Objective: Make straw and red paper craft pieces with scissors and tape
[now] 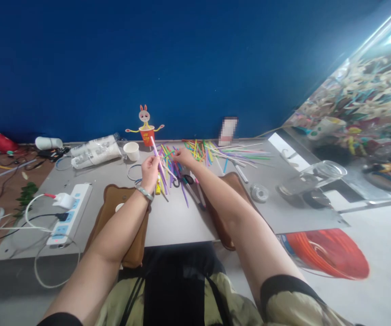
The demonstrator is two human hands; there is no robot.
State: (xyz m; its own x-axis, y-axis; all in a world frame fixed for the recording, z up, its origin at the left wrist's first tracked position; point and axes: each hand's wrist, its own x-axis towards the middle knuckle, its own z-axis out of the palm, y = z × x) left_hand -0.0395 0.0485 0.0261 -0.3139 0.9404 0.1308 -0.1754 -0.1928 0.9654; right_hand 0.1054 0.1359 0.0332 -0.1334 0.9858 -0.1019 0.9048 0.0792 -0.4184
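My left hand [150,171] is closed round a few straws, among them a pale pink one [154,146] that stands up above the fingers. To its right, my right hand [185,158] reaches into the pile of coloured straws [198,149], its fingers pinched together; what they hold, if anything, is too small to make out. Behind the hands stands a red paper cup [147,135] with a rabbit face [144,116] and two yellow arms. Dark-handled scissors [187,179] lie among the straws between my forearms.
Left of the hands are a white paper cup [131,151], bagged cups [96,153] and a power strip [69,217]. Brown pads [136,244] lie under my forearms. A tape roll [259,193] and a clear glass jug [312,177] are on the right, an orange basket [331,251] below.
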